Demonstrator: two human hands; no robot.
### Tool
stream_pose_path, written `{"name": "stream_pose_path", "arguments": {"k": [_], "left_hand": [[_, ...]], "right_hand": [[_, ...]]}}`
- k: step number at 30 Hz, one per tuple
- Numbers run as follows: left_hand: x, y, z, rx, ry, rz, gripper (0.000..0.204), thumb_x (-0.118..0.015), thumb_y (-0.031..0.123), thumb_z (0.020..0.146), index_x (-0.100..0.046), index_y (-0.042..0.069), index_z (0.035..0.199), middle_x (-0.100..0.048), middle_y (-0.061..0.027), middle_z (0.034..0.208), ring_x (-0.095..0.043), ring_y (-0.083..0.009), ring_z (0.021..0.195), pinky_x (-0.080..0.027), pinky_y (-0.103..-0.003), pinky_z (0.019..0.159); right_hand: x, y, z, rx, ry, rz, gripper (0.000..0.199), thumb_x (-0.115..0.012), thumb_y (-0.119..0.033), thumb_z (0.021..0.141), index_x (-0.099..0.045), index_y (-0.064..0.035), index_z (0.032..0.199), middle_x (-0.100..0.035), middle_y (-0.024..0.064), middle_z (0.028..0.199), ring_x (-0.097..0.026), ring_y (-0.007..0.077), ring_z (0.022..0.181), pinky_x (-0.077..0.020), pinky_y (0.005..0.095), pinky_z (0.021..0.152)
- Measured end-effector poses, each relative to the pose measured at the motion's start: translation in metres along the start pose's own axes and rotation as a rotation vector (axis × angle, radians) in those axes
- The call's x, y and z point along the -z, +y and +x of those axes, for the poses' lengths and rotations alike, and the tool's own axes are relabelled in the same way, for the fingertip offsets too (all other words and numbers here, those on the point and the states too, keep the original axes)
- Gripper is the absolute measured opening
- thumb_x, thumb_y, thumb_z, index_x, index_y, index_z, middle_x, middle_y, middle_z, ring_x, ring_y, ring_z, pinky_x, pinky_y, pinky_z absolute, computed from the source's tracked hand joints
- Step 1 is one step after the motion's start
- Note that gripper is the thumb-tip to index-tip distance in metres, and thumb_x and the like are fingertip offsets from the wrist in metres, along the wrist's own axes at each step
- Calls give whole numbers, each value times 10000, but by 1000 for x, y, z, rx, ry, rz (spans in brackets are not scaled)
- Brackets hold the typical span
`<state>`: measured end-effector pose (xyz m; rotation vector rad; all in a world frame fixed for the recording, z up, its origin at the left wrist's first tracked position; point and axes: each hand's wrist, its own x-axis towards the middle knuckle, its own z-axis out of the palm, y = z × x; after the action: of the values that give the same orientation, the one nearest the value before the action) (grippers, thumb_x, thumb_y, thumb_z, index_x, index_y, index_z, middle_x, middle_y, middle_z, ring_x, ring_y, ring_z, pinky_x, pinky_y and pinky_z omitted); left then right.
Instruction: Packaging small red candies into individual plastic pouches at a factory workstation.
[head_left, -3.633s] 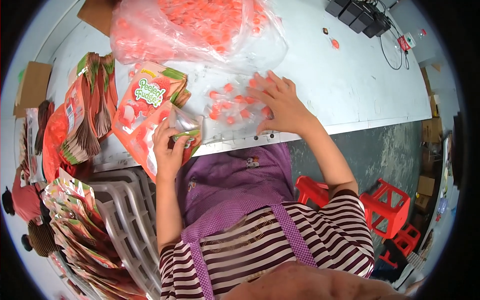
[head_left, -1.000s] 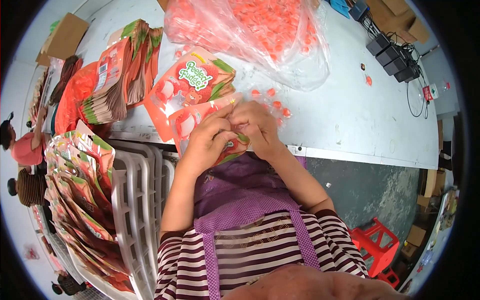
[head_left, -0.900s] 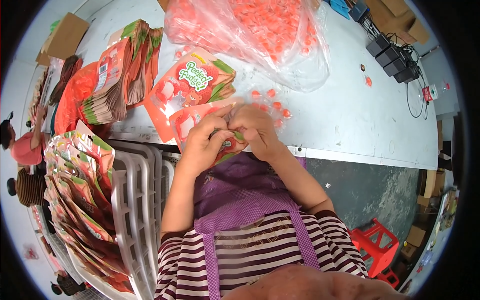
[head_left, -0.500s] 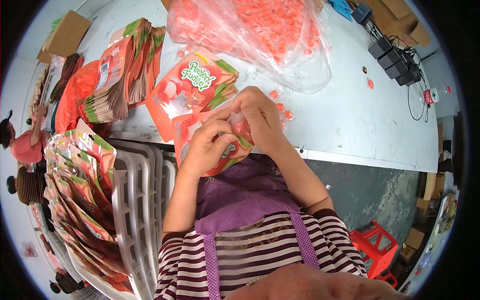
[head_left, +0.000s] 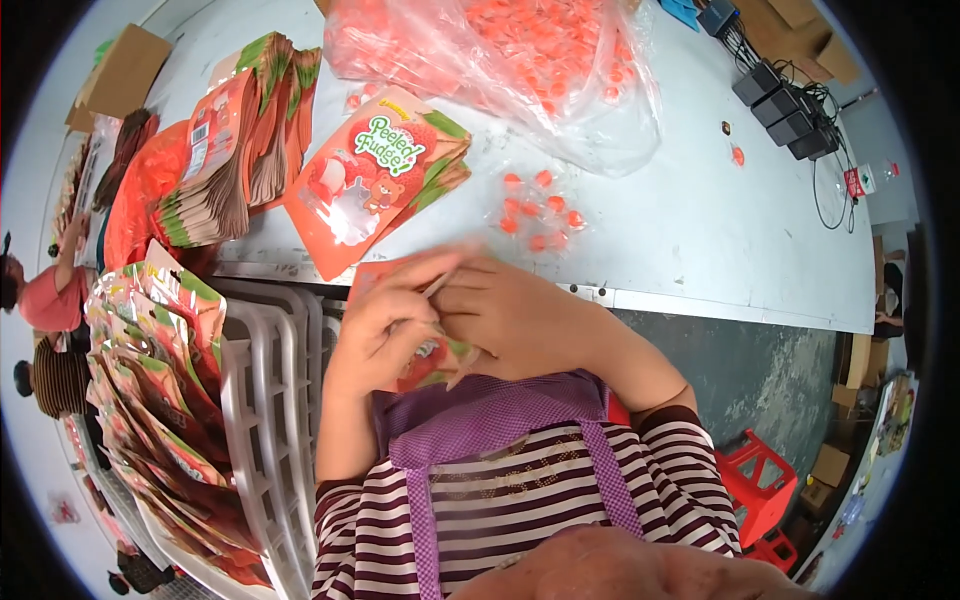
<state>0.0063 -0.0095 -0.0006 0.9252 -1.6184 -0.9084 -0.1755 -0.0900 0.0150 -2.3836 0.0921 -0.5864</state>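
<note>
A red and green candy pouch (head_left: 412,374) is held at the table's near edge, close to my apron. My left hand (head_left: 378,328) grips it from the left, thumb and fingers bent around it. My right hand (head_left: 512,318) closes over its right side, covering much of the pouch; whether anything else is in that hand is hidden. Just beyond my hands lies a small group of clear-wrapped red candies (head_left: 540,210). Left of them, a stack of flat pouches (head_left: 365,170) rests on the table.
A big clear bag of red candies (head_left: 540,60) spreads at the back. Bundled pouches (head_left: 240,130) stand left, beside a red plastic bag (head_left: 150,190). White crates (head_left: 265,390) with filled pouches sit left of me; black adapters (head_left: 785,110) lie far right; a red stool (head_left: 755,485) stands right.
Both hands and the pouch have dropped toward my body. My right hand has turned flatter over the pouch, and the candy seen at its fingers is out of sight. The loose candies are now uncovered.
</note>
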Motion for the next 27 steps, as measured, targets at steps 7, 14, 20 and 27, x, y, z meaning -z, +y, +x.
{"name": "stream_pose_path", "arguments": {"k": [7,14,20,27], "left_hand": [[-8,2,-17,41,109,-191,62,-546,72,878,-496,57,911,-488,-279,1237,-486,-371,1159,-407,-413,921],[-3,0,-29,87,201,-241,45,-490,47,903,-449,41,920,-479,-328,1191,-652,-266,808,-525,-323,717],[-3,4,-14,0,209,46,64,-526,36,876,-462,35,868,-504,-305,1182,-592,-324,1005,-492,-416,825],[-11,36,12,-166,396,110,97,-572,5,814,-493,-5,760,-549,-265,1147,-520,-405,1105,-409,-463,935]], "right_hand": [[1,-17,-12,21,-113,26,184,-622,-117,697,-570,-48,860,-573,70,836,-557,288,877,-419,382,849],[21,22,-48,-158,384,30,495,-701,-386,708,-563,-67,1062,-566,92,1103,-510,336,1026,-374,468,907],[12,91,-55,-483,189,-700,659,-708,-471,668,-504,-166,1215,-446,72,1290,-383,373,1198,-231,530,1012],[0,101,-53,-403,156,-708,360,-659,-371,733,-576,-168,1019,-526,31,1097,-471,274,1017,-363,457,864]]}}
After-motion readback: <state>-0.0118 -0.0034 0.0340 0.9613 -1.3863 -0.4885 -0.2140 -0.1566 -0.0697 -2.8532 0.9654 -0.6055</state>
